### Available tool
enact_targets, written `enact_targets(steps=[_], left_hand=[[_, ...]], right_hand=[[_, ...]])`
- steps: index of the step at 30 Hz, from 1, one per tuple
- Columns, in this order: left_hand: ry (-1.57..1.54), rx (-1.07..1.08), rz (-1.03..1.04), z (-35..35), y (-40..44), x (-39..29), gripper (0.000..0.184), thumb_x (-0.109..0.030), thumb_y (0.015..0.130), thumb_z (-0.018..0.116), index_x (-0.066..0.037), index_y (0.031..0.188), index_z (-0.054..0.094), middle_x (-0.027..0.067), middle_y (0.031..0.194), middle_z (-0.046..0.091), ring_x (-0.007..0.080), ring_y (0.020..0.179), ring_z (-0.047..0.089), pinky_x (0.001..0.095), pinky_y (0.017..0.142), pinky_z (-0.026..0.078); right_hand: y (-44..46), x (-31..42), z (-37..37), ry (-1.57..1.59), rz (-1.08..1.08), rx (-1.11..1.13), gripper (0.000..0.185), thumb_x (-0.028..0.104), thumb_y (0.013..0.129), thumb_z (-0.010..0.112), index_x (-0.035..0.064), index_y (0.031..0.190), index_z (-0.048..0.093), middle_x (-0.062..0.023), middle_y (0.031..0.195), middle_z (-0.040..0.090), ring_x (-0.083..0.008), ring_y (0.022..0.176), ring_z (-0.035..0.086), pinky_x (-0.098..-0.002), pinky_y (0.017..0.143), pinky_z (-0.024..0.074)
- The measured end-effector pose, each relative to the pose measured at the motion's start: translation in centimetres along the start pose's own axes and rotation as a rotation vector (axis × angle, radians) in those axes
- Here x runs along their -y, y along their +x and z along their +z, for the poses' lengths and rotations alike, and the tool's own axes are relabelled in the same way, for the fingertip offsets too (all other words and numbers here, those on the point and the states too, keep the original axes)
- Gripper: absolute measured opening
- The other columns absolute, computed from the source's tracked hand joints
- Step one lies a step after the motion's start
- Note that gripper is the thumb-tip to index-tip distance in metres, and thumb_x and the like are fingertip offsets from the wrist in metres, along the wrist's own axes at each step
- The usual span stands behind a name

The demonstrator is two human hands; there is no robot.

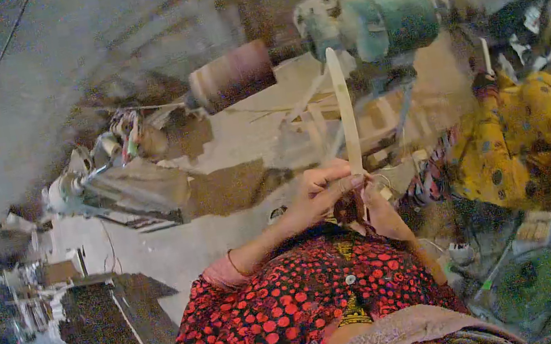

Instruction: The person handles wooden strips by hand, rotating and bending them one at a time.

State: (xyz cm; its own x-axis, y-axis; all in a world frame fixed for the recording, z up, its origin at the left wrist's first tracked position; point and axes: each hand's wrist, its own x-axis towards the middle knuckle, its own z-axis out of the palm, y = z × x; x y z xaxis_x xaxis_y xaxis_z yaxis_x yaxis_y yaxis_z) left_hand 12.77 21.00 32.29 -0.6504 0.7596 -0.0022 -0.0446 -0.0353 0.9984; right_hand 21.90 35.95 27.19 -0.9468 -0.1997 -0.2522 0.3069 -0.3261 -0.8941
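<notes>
A long, pale, slightly curved strip [346,114] stands nearly upright in front of my chest. My left hand [326,196] pinches its lower end between thumb and fingers. Close beside it is my right hand [384,212], its fingers bent in at the strip's base; what they hold is partly hidden. Between the hands shows something dark reddish-brown [348,209], too blurred to name.
Ahead hangs or stands a green motor-like machine [402,15], with a brownish cylinder [231,76] to its left. Another person in a yellow spotted garment [523,140] sits at the right, near a green round fan-like object [529,283]. Dark flat sheets [107,335] lie at lower left.
</notes>
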Motion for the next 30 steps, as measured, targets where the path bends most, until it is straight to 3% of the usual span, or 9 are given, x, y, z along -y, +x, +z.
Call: enact_targets(steps=[4, 6, 9, 12, 15, 17, 22, 29, 30], left_hand=[[-0.221, -0.034, -0.041, -1.1, -1.6, 0.6, 0.024, -0.020, 0.092, 0.049, -0.001, 0.099, 0.061, 0.0089, 0.101, 0.059, 0.0146, 0.095, 0.054, 0.0293, 0.085, 0.042], [-0.245, -0.073, 0.028, -1.7, -2.4, 1.1, 0.024, -0.021, 0.093, 0.047, -0.001, 0.100, 0.059, 0.0050, 0.096, 0.058, 0.0118, 0.091, 0.053, 0.0270, 0.083, 0.042], [-0.281, -0.121, 0.130, -2.5, -3.3, 2.9, 0.027, -0.023, 0.095, 0.043, -0.001, 0.104, 0.057, 0.0035, 0.095, 0.057, 0.0108, 0.091, 0.052, 0.0260, 0.084, 0.041], [-0.366, -0.191, 0.083, -2.5, -4.3, 2.4, 0.030, -0.024, 0.097, 0.039, -0.001, 0.109, 0.054, 0.0038, 0.096, 0.057, 0.0109, 0.092, 0.052, 0.0260, 0.084, 0.042], [-0.354, -0.241, 0.042, -2.8, -4.9, 1.6, 0.033, -0.024, 0.098, 0.036, 0.000, 0.113, 0.051, 0.0041, 0.097, 0.058, 0.0111, 0.092, 0.054, 0.0256, 0.084, 0.043], [-0.340, -0.268, 0.045, -2.8, -5.0, 1.7, 0.033, -0.024, 0.098, 0.035, 0.000, 0.114, 0.051, 0.0044, 0.097, 0.059, 0.0114, 0.092, 0.055, 0.0254, 0.083, 0.044], [-0.326, -0.359, 0.041, -3.0, -5.7, 1.7, 0.031, -0.021, 0.097, 0.035, 0.002, 0.111, 0.052, 0.0058, 0.094, 0.062, 0.0125, 0.088, 0.058, 0.0253, 0.081, 0.046], [-0.206, -0.446, 0.060, -2.7, -6.2, 1.6, 0.028, -0.018, 0.096, 0.039, 0.003, 0.108, 0.053, 0.0077, 0.092, 0.063, 0.0127, 0.089, 0.058, 0.0257, 0.081, 0.046], [-0.194, -0.452, 0.069, -2.7, -6.3, 1.9, 0.028, -0.018, 0.096, 0.039, 0.003, 0.108, 0.053, 0.0078, 0.093, 0.063, 0.0129, 0.089, 0.058, 0.0258, 0.081, 0.046]], right_hand=[[1.2, 0.9, 0.9, -0.067, 0.018, 0.152, 0.038, 0.036, 0.092, 0.036, 0.0028, 0.102, 0.052, -0.0015, 0.071, 0.058, -0.0058, 0.048, 0.046, -0.0194, 0.043, 0.0361], [1.5, 2.5, 1.6, -0.226, 0.143, 0.198, 0.033, 0.030, 0.092, 0.038, 0.0013, 0.097, 0.054, -0.0005, 0.066, 0.057, -0.0060, 0.047, 0.045, -0.0197, 0.044, 0.0368], [2.2, 3.2, 2.7, -0.214, 0.322, 0.201, 0.030, 0.027, 0.092, 0.045, 0.0025, 0.106, 0.053, -0.0013, 0.085, 0.058, -0.0075, 0.062, 0.052, -0.0232, 0.058, 0.0446], [3.2, 1.6, 4.4, -0.122, 0.067, 0.101, 0.026, 0.022, 0.090, 0.051, 0.0040, 0.109, 0.052, 0.0010, 0.083, 0.057, -0.0064, 0.053, 0.048, -0.0213, 0.048, 0.0421], [3.9, 1.6, 4.4, -0.246, 0.109, 0.125, 0.025, 0.019, 0.091, 0.049, 0.0059, 0.113, 0.049, 0.0011, 0.084, 0.055, -0.0058, 0.059, 0.050, -0.0209, 0.052, 0.0434], [4.5, 0.4, 4.1, -0.344, 0.019, 0.131, 0.030, 0.016, 0.091, 0.047, 0.0056, 0.119, 0.046, -0.0009, 0.089, 0.055, -0.0081, 0.073, 0.052, -0.0225, 0.067, 0.0445], [4.5, 1.0, 5.5, -0.286, 0.055, 0.135, 0.035, 0.015, 0.091, 0.046, 0.0022, 0.124, 0.043, -0.0022, 0.097, 0.055, -0.0105, 0.089, 0.051, -0.0234, 0.080, 0.0413], [4.3, 0.1, 5.4, -0.362, 0.103, 0.058, 0.029, 0.018, 0.093, 0.045, -0.0008, 0.113, 0.052, -0.0024, 0.101, 0.055, -0.0084, 0.088, 0.049, -0.0224, 0.078, 0.0407], [4.1, 0.6, 5.2, -0.363, 0.259, 0.071, 0.028, 0.020, 0.093, 0.046, -0.0014, 0.109, 0.055, -0.0028, 0.096, 0.057, -0.0104, 0.086, 0.049, -0.0236, 0.077, 0.0411]])
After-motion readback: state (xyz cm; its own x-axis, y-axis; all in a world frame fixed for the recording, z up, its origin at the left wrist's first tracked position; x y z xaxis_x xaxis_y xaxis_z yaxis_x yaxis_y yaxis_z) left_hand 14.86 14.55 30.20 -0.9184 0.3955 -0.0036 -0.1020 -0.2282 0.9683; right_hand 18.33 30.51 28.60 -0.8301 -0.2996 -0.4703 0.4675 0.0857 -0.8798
